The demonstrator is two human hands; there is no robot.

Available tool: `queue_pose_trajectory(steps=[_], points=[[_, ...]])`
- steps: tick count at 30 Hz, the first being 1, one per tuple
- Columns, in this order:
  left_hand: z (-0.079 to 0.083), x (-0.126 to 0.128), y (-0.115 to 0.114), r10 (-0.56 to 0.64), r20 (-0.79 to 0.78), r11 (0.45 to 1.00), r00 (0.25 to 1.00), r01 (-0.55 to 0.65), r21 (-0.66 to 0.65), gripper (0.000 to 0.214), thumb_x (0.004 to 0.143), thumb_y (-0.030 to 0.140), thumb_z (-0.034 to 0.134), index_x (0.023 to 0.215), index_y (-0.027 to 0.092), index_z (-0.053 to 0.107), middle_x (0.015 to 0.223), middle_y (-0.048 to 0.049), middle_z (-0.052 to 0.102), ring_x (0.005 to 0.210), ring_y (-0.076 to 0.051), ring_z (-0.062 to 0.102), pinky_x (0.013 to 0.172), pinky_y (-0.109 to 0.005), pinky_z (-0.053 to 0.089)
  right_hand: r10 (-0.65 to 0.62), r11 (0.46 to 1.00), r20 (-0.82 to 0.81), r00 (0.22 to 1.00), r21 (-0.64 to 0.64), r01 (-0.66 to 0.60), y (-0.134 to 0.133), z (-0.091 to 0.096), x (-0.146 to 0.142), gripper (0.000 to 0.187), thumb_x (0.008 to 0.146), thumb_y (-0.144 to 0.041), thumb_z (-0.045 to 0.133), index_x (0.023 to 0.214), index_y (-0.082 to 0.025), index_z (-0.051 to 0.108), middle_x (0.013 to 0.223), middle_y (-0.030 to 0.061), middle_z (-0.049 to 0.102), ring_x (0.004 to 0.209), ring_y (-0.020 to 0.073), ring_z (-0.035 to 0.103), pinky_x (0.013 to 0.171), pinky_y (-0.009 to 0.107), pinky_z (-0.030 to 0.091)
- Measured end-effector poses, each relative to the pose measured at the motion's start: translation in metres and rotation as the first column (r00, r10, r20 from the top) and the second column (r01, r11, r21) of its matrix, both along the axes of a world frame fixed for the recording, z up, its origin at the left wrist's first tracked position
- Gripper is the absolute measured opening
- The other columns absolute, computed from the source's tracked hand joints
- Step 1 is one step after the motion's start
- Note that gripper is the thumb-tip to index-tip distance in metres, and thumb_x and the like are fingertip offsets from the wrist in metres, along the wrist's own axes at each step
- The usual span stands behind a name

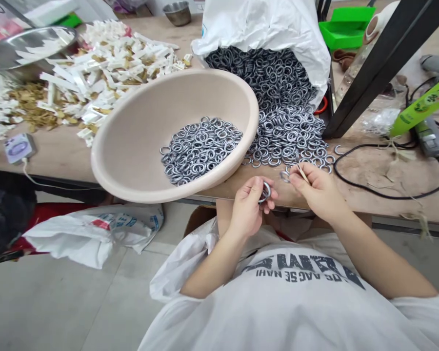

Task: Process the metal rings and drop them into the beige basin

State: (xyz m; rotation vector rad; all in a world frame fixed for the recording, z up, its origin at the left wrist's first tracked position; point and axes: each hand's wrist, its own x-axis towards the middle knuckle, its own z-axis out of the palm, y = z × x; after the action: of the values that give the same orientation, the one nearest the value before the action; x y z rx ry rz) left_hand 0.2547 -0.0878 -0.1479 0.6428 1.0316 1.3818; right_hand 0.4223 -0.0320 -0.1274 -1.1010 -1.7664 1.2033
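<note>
The wooden worktop [58, 151] runs across the whole view, and below it is a grey tile floor [51, 302] with a white plastic bag [91, 236] lying on it. On the worktop, a white woven sack [267, 29] lies on its side, and its mouth opens toward the person. From this mouth a large heap of metal rings [281, 117] spreads out until near the front edge. To the left of the heap, a beige bowl [139, 122] stands tilted toward the person, with its near rim over the worktop edge, and it contains a smaller pile of the same rings [199, 151]. Behind the bowl is a big mass of white and tan plastic pieces [109, 63], beside a steel basin [29, 48]. On the right side are a black metal frame [380, 68], a green box [346, 27] and a black cable [373, 187].

The person wears a white T-shirt [289, 302] with dark letters. Both hands are at the front edge of the worktop. The left hand [247, 209] has its fingers [256, 187] curled and pressed together around 1 ring [266, 192]. The right hand [318, 190] has its fingers [296, 178] pinching a thin wooden stick [303, 173], and 1 more ring [285, 175] sits just beside the fingertips.
</note>
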Motion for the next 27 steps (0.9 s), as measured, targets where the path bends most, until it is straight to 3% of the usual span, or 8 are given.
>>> queue_pose_trajectory(steps=[3, 6, 8, 11, 13, 18, 22, 27], points=[[-0.004, 0.010, 0.002, -0.028, -0.021, 0.999, 0.999, 0.028, 0.019, 0.040, 0.091, 0.058, 0.062, 0.093, 0.018, 0.063, 0.065, 0.0032, 0.055, 0.045, -0.006, 0.044, 0.040, -0.018, 0.028, 0.006, 0.971, -0.230, 0.973, -0.230, -0.061, -0.018, 0.000, -0.004, 0.033, 0.095, -0.054, 0.059, 0.090, -0.022, 0.056, 0.065, -0.0052, 0.046, 0.054, 0.0104, 0.037, 0.051, 0.025, 0.030], [-0.009, 0.021, 0.003, -0.040, -0.085, 0.996, 0.996, 0.047, 0.077, 0.040, 0.091, 0.058, 0.061, 0.087, 0.018, 0.060, 0.061, 0.0049, 0.046, 0.047, -0.006, 0.037, 0.042, -0.019, 0.026, -0.045, 0.952, -0.311, 0.949, -0.302, -0.054, -0.027, -0.004, -0.009, 0.036, 0.092, -0.057, 0.062, 0.089, -0.022, 0.056, 0.065, -0.0060, 0.044, 0.052, 0.0091, 0.035, 0.048, 0.024, 0.030], [-0.011, 0.027, 0.003, -0.036, -0.109, 0.994, 0.993, 0.046, 0.095, 0.041, 0.091, 0.056, 0.063, 0.079, 0.018, 0.055, 0.060, 0.0054, 0.041, 0.048, -0.006, 0.033, 0.043, -0.020, 0.025, -0.068, 0.949, -0.319, 0.945, -0.312, -0.037, -0.029, -0.006, -0.010, 0.035, 0.090, -0.056, 0.064, 0.093, -0.022, 0.057, 0.073, -0.0038, 0.051, 0.057, 0.0099, 0.043, 0.051, 0.024, 0.037], [-0.012, 0.032, 0.004, -0.074, -0.080, 0.994, 0.994, 0.080, 0.075, 0.042, 0.090, 0.057, 0.063, 0.077, 0.018, 0.053, 0.060, 0.0059, 0.036, 0.048, -0.006, 0.027, 0.044, -0.021, 0.022, -0.043, 0.979, -0.288, 0.957, -0.202, -0.017, -0.026, -0.007, -0.006, 0.034, 0.088, -0.051, 0.070, 0.107, -0.024, 0.061, 0.100, 0.0033, 0.064, 0.084, 0.0155, 0.059, 0.073, 0.028, 0.050], [-0.012, 0.032, 0.003, -0.122, -0.072, 0.989, 0.990, 0.127, 0.080, 0.042, 0.091, 0.058, 0.062, 0.079, 0.018, 0.054, 0.060, 0.0060, 0.034, 0.048, -0.006, 0.025, 0.044, -0.021, 0.021, -0.017, 0.994, -0.249, 0.968, -0.112, -0.012, -0.021, -0.006, -0.002, 0.031, 0.090, -0.049, 0.067, 0.108, -0.023, 0.065, 0.105, 0.0048, 0.066, 0.094, 0.0185, 0.061, 0.083, 0.031, 0.050], [-0.011, 0.029, 0.001, -0.139, -0.095, 0.980, 0.986, 0.150, 0.131, 0.044, 0.093, 0.054, 0.061, 0.071, 0.017, 0.049, 0.060, 0.0052, 0.034, 0.050, -0.006, 0.027, 0.047, -0.022, 0.021, -0.002, 0.999, -0.065, 0.998, 0.051, 0.006, -0.014, 0.000, 0.011, 0.031, 0.096, -0.051, 0.059, 0.091, -0.021, 0.064, 0.081, 0.0012, 0.060, 0.076, 0.0163, 0.054, 0.071, 0.030, 0.042], [-0.011, 0.026, 0.001, -0.108, -0.114, 0.985, 0.988, 0.122, 0.122, 0.042, 0.093, 0.054, 0.061, 0.073, 0.017, 0.051, 0.061, 0.0046, 0.036, 0.052, -0.007, 0.028, 0.048, -0.022, 0.023, 0.109, 0.950, 0.186, 0.976, 0.271, -0.158, -0.021, 0.004, 0.018, 0.038, 0.100, -0.048, 0.051, 0.075, -0.020, 0.054, 0.069, -0.0004, 0.049, 0.066, 0.0142, 0.044, 0.063, 0.030, 0.031], [-0.011, 0.025, -0.001, -0.127, -0.133, 0.985, 0.983, 0.141, 0.097, 0.045, 0.090, 0.057, 0.063, 0.072, 0.018, 0.051, 0.063, 0.0042, 0.038, 0.053, -0.007, 0.029, 0.049, -0.022, 0.025, 0.125, 0.915, 0.291, 0.948, 0.337, -0.224, -0.024, 0.004, 0.020, 0.044, 0.103, -0.046, 0.045, 0.067, -0.021, 0.041, 0.064, -0.0013, 0.043, 0.062, 0.0133, 0.038, 0.061, 0.031, 0.026]])
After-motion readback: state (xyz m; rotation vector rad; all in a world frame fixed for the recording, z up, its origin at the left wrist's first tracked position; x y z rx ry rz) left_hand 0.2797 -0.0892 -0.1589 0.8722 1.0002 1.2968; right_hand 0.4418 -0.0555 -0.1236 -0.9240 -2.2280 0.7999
